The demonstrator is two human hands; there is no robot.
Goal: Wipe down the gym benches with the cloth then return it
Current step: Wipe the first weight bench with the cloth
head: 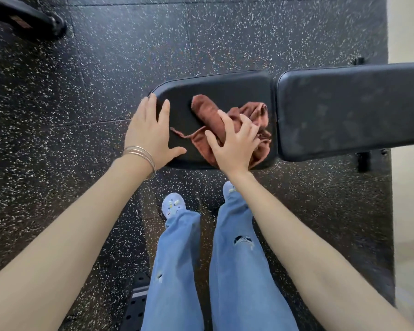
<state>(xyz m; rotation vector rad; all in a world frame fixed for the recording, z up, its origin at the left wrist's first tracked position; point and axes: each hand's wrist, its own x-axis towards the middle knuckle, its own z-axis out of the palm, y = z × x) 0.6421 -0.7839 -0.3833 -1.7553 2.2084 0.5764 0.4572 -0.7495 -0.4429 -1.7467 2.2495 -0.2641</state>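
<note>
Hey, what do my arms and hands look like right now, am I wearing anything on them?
The left arm and right arm are bare, with no sleeves in view. A stack of thin metal bangles circles the left wrist. The left hand and right hand wear no gloves, and no rings or watch show.

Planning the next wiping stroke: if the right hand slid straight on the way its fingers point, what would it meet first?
The bunched cloth under the right hand reaches further that way, so that comes first; beyond it, probably the near edge of the back pad.
</note>
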